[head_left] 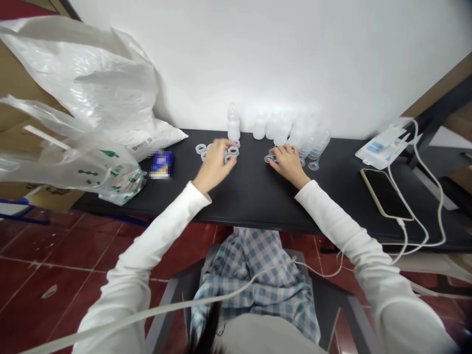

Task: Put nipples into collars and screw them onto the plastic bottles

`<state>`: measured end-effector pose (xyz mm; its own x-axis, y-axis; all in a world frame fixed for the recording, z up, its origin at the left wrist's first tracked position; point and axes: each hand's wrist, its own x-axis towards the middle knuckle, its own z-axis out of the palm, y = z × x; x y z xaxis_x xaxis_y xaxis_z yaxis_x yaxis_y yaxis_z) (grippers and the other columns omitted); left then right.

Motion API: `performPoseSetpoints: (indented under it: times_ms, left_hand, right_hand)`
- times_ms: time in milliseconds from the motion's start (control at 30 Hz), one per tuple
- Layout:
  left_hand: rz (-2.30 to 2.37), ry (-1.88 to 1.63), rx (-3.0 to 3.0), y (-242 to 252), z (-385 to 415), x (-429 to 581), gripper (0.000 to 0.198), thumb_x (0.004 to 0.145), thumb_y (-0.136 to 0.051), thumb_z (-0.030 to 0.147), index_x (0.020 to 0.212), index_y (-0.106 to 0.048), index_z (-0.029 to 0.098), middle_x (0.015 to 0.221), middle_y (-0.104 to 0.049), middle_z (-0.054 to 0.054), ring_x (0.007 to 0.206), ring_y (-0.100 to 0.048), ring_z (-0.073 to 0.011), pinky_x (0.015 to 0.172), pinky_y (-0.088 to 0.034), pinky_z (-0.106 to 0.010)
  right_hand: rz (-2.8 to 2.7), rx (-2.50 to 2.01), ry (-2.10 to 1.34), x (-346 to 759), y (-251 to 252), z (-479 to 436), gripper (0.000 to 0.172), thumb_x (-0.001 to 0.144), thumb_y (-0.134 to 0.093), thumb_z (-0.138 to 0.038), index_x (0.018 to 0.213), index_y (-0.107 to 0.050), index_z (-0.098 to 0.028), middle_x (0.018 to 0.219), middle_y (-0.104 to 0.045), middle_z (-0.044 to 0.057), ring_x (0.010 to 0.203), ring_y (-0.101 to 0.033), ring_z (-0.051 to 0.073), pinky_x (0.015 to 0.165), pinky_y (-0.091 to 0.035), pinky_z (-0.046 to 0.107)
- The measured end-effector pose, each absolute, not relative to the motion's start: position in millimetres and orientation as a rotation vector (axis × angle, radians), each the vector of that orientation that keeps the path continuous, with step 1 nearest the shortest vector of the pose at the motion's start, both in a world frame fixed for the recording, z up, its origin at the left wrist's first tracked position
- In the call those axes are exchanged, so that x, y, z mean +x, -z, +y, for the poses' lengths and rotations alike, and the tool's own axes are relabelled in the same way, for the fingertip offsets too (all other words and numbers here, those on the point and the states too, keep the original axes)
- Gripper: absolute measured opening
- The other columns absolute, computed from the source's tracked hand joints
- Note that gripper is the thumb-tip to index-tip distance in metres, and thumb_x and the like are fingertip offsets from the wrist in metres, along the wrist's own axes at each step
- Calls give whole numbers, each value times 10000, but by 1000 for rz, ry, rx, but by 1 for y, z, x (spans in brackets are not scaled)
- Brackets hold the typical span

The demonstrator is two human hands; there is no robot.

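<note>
Several translucent white rings [201, 149] lie in a group on the black table. My left hand [214, 164] rests over this group, fingers curved and spread, with the thumb against a ring at its right side. Some rings are hidden under it. To the right, my right hand [288, 161] reaches over small clear flanged pieces that look like bottle teats [268, 159]. Its thumb and fingers are apart around them, fingertips close to the tabletop. One clear flanged piece [313, 166] lies separately to its right. Behind the rings, a capped small translucent bottle [233, 123] stands upright.
Several translucent bottles [282, 129] stand along the white wall, beside stacked clear domed covers [320, 143]. A blue pack [161, 164] and plastic bags [106, 162] are at left. On the right lie a phone [386, 193], white cables and a white device [381, 146].
</note>
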<state>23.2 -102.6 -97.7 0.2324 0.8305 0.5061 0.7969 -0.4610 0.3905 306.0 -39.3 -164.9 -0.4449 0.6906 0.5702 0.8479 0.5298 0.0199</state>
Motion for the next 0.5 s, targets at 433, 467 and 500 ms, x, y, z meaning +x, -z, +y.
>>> performPoseSetpoints:
  times_ms: [433, 467, 500]
  left_hand:
    - [1802, -644, 2591, 158, -87, 79, 369, 912, -406, 74, 1222, -603, 111, 1230, -639, -220, 1269, -552, -392, 1050, -455, -557]
    - [1724, -647, 2608, 158, -87, 80, 390, 908, -392, 54, 1232, -601, 114, 1261, -631, -215, 1287, -550, -373, 1072, -457, -540]
    - [1628, -662, 2627, 158, -85, 81, 412, 904, -379, 36, 1249, -593, 111, 1304, -612, -213, 1309, -546, -348, 1097, -460, -509]
  right_hand:
    - [-2251, -1239, 179, 295, 156, -46, 269, 967, -521, -242, 1222, -577, -175, 1169, -751, 151, 1170, -635, 334, 1092, -373, 579]
    - [-2236, -1212, 158, 295, 155, -47, 295, 970, -515, -244, 1252, -561, -171, 1185, -750, 152, 1154, -651, 327, 1092, -388, 572]
    - [-2220, -1181, 135, 294, 155, -47, 318, 974, -507, -249, 1279, -543, -168, 1203, -746, 154, 1144, -665, 321, 1090, -406, 565]
